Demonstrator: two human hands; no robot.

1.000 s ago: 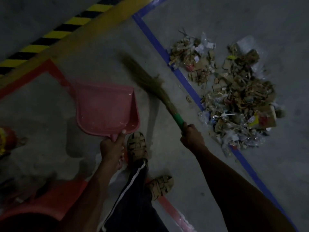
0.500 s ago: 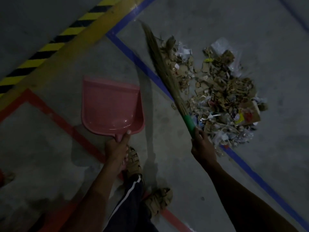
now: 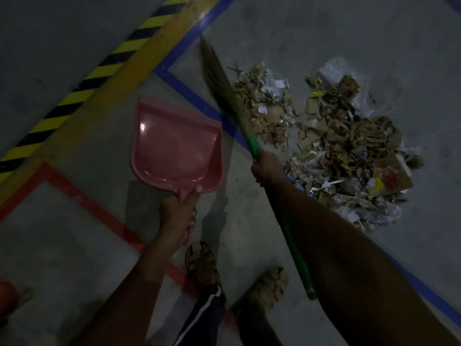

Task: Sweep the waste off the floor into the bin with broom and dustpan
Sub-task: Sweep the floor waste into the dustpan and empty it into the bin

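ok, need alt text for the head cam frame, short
Seen from above, a person's right hand holds a green-handled grass broom at the left edge of a pile of cardboard and paper waste, while the left hand holds an empty pink dustpan by its handle. The dim concrete floor carries blue, red and yellow-black tape lines; sandalled feet show below.

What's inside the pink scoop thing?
Nothing: the pink dustpan shows only a bare, shiny inside. The waste pile lies on the floor beside it. The floor under the dustpan is hidden.

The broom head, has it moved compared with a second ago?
Yes. The broom head swung across the blue floor line, from the dustpan's side to the waste pile.
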